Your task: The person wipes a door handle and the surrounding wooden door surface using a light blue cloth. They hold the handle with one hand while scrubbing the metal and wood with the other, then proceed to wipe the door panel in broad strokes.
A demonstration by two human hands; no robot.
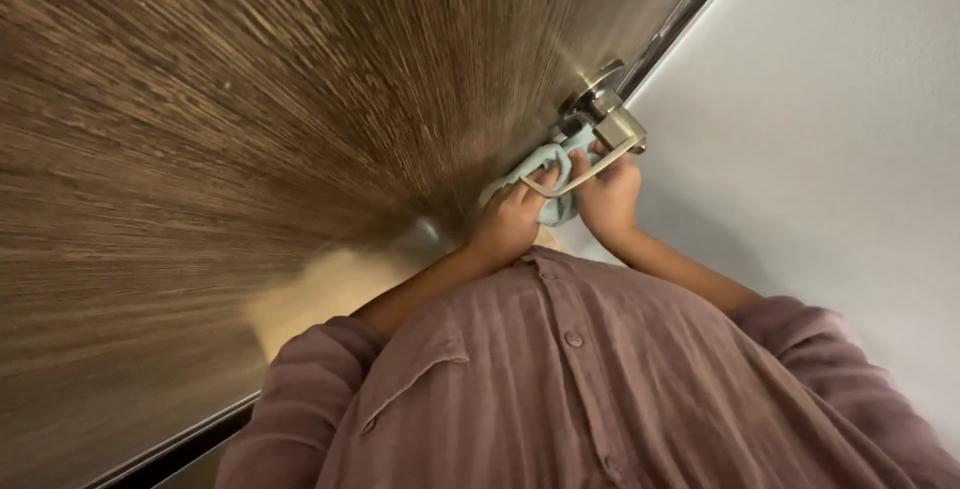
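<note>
No package or label shows anywhere in the frame. No sign or screen is in view either.

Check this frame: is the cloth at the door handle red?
No, the cloth that the left hand presses by the door handle is pale blue-green.

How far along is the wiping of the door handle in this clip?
In hand: the left hand presses a light blue cloth against the lever of the brass door handle, and the right hand grips the lever beside it. Done: cannot tell; no finished patch stands out on handle or wooden door. Left: nothing shows the round plate above being reached.
</note>
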